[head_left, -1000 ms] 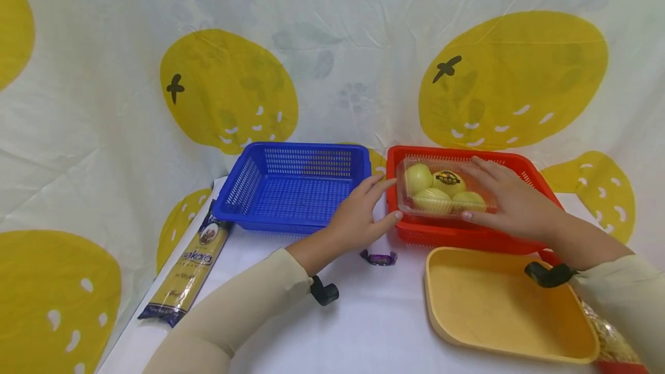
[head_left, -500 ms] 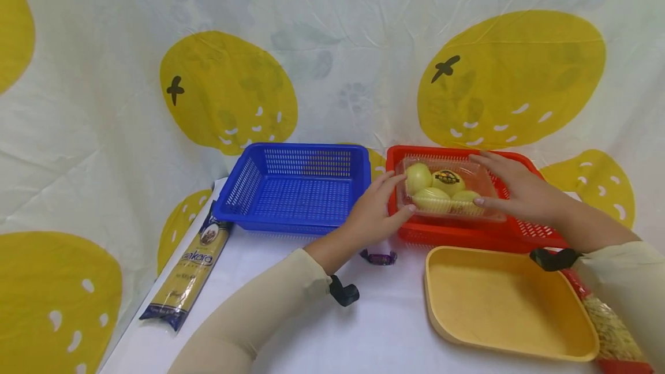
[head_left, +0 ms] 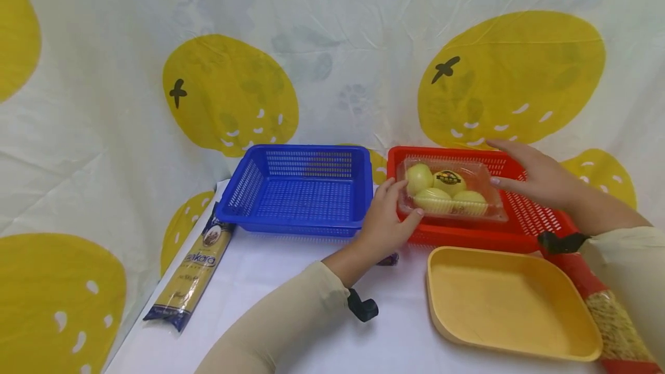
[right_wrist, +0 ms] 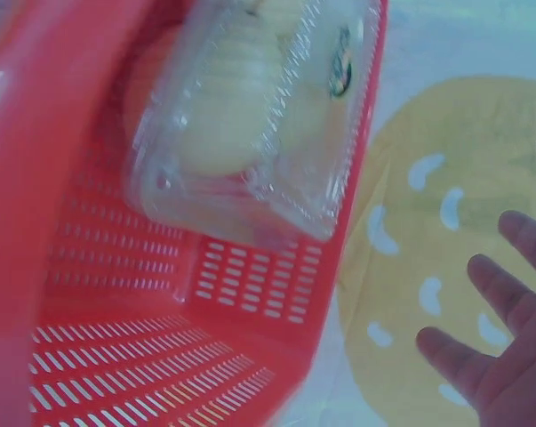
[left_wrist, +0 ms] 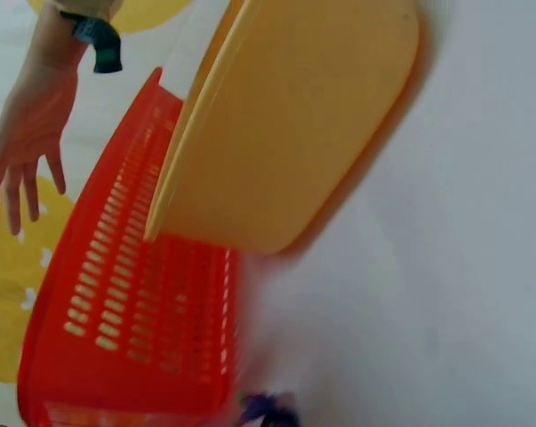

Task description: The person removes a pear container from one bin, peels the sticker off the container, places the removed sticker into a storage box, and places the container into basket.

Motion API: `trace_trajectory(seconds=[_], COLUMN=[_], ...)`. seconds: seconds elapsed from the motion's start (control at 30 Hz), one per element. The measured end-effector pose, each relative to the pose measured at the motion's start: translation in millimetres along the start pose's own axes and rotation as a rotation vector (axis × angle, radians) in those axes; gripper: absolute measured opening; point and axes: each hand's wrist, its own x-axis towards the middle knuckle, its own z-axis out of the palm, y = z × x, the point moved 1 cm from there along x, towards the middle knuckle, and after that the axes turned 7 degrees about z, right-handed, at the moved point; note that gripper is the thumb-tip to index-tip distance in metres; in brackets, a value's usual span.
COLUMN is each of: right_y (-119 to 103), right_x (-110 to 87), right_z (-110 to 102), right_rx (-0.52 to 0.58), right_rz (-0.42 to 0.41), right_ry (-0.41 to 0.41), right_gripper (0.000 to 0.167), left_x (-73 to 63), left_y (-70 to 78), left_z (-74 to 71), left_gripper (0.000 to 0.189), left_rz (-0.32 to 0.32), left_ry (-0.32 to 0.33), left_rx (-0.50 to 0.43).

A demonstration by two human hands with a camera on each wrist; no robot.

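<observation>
A clear plastic box (head_left: 470, 173) of pale yellow-green round fruit (head_left: 435, 201) sits in the left part of the red basket (head_left: 467, 234). My left hand (head_left: 383, 221) is at the basket's left rim, its loosely bent fingertips beside the box's left end. To the right, my right hand (head_left: 545, 180) hovers over the basket with fingers spread and holds nothing. The right wrist view shows the box (right_wrist: 241, 116) apart from the straight fingers (right_wrist: 454, 360). A purple-wrapped candy (head_left: 388, 260) lies on the table, partly hidden behind my left wrist.
Left of the red basket stands a blue basket (head_left: 296, 227). A yellow tray (head_left: 509, 299) is in front at right, beside a red-ended pasta bag (head_left: 615, 319) partly under my right sleeve. A long yellow and blue pasta packet (head_left: 194, 270) lies at the left edge.
My right hand has drawn away from the box to the right and up. My left hand has shifted slightly right along the box's end. The box has settled a little to the right.
</observation>
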Motion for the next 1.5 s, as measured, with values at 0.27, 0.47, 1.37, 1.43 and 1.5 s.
trace_trajectory(seconds=[0.27, 0.47, 1.37, 1.43, 1.5], right_y=[17, 28, 74, 76, 79], right_x=[9.4, 16.3, 45.4, 47.7, 49.5], right_z=[-5, -9, 13, 19, 25], right_rx=[-0.003, -0.069, -0.163, -0.174, -0.183], right_rz=[0.077, 0.063, 0.101, 0.098, 0.100], right_ry=[-0.004, 0.031, -0.058, -0.072, -0.092], right_gripper=[0.082, 0.074, 0.068, 0.070, 0.071], left_x=[-8.9, -15.6, -22.4, -22.0, -22.1], left_y=[-12.5, -19.6, -25.5, -25.3, -25.4], left_z=[18.4, 29.6, 46.8, 47.0, 47.3], left_gripper=[0.065, 0.066, 0.058, 0.058, 0.058], left_rz=[-0.022, -0.064, -0.266, -0.275, -0.280], left_ry=[0.085, 0.132, 0.180, 0.178, 0.179], left_rx=[-0.044, -0.069, -0.376, -0.382, -0.383])
